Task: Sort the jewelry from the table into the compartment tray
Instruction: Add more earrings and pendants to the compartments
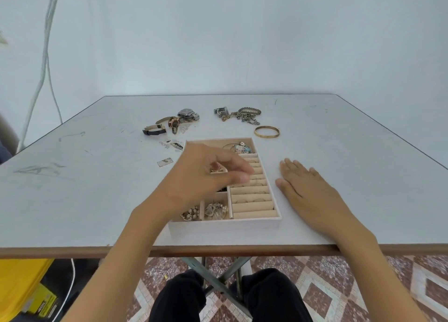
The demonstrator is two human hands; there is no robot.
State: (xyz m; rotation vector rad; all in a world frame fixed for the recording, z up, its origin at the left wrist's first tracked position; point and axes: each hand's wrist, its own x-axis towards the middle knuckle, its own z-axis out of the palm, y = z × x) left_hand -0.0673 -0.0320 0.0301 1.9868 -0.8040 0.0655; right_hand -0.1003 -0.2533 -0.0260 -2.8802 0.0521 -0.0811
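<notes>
A pale wooden compartment tray stands near the table's front edge. Its right side has ring rolls with a few thin rings, and its near-left compartments hold pearl and gold pieces. A beaded piece lies in the far compartment. My left hand hovers over the tray's middle with fingers curled and thumb close to the fingertips; it is blurred, and I cannot tell whether it pinches anything. My right hand lies flat on the table beside the tray's right wall.
Beyond the tray lie several watches, a pile of chains and pendants, a gold bangle and small earrings and tags. The table's front edge is close to me. A yellow box sits on the floor at left.
</notes>
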